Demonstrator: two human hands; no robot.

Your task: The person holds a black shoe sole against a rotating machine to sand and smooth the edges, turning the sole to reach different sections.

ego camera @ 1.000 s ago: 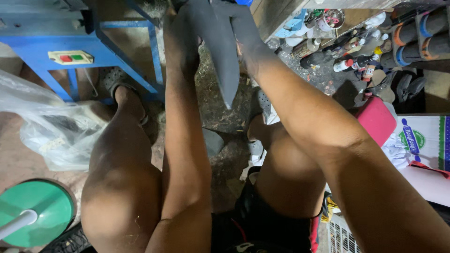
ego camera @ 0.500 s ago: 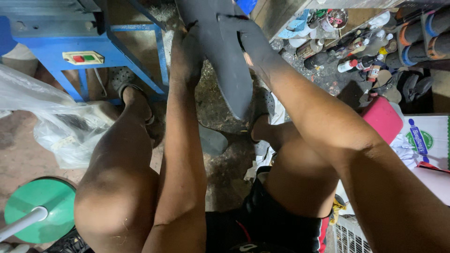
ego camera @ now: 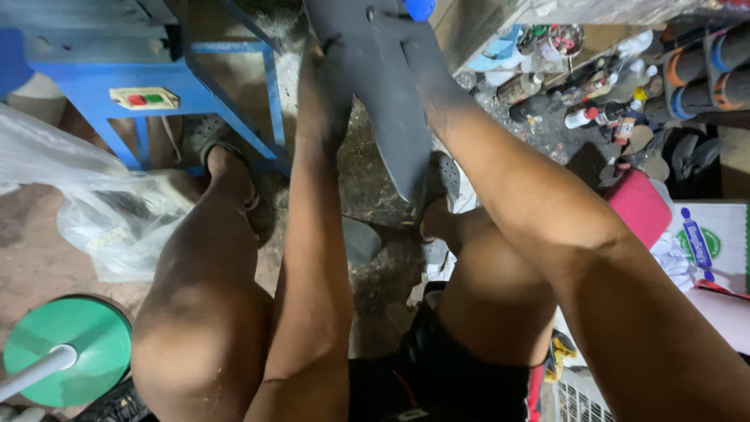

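A flat dark grey sole-shaped piece (ego camera: 383,117) is held up in front of me, its pointed end hanging down between my knees. My left hand (ego camera: 332,74) grips its left edge, fingers wrapped behind it. My right hand (ego camera: 410,39) clasps its upper right part near the top of the view, partly cut off by the frame. Both hands are smeared dark. A second grey flat piece (ego camera: 361,238) lies on the floor below, between my feet.
A blue metal frame (ego camera: 156,78) with a red and green switch box (ego camera: 144,98) stands at upper left. A clear plastic bag (ego camera: 94,203) lies left, a green disc (ego camera: 70,348) lower left. Bottles (ego camera: 582,117) and a pink block (ego camera: 642,207) crowd the right.
The dark piece and both hands have risen toward the top of the view; the view has shifted slightly, so my knees sit lower.
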